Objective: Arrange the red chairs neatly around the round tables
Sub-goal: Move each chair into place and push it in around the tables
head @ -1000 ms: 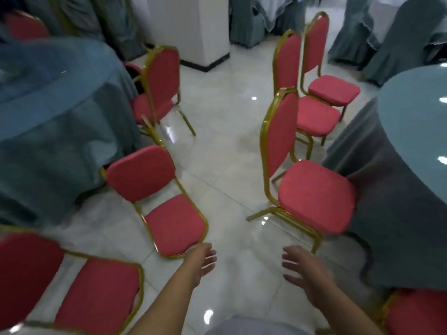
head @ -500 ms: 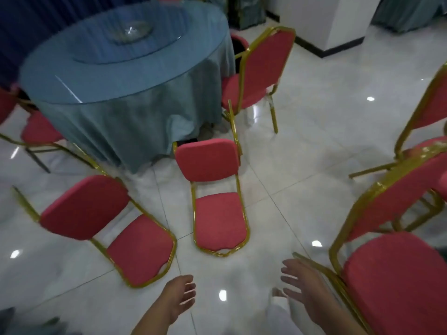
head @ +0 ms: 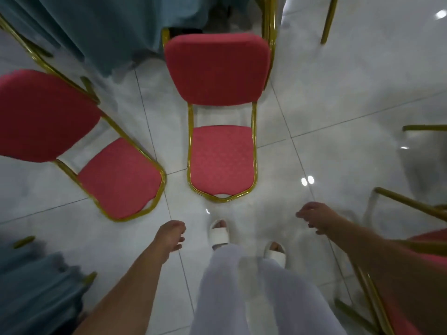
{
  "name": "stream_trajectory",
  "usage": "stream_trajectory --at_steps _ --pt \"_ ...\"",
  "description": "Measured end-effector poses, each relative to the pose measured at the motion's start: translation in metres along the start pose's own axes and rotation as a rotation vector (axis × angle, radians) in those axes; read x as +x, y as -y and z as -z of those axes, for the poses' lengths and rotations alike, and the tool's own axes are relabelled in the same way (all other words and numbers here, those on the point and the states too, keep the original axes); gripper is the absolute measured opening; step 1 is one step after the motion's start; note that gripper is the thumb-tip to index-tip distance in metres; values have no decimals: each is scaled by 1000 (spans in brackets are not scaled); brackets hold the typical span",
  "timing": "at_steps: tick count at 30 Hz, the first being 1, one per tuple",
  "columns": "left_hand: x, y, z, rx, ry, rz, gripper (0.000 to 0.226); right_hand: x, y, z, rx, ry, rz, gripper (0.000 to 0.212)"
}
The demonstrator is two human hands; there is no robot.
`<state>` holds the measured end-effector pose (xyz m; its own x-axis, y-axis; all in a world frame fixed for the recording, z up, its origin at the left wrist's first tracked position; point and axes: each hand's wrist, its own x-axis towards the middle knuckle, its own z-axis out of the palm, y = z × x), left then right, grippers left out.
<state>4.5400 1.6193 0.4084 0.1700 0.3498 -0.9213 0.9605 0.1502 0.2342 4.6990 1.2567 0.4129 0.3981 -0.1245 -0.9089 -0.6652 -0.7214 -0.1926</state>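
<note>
The middle red chair stands at twelve o'clock from both hands, its back toward the draped table. A second red chair sits at ten o'clock. The left hand and right hand hang loosely curled, seemingly holding nothing, well short of either seat.

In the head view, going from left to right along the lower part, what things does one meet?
teal cloth → left hand → two white slippers → right hand → red chair at the right edge
</note>
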Motion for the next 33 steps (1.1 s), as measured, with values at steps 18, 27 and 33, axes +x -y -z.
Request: stream_trajectory --at_steps 18,27,33 --pt "501 -16 -92 -313 -45 -129 31 433 60 -207 728 51 -90 42" --pt "386 -15 -42 -188 -29 -122 17 328 53 -179 941 -1 -17 38" --pt "229 -37 28 -367 -10 -119 36 159 72 -114 960 120 -30 17"
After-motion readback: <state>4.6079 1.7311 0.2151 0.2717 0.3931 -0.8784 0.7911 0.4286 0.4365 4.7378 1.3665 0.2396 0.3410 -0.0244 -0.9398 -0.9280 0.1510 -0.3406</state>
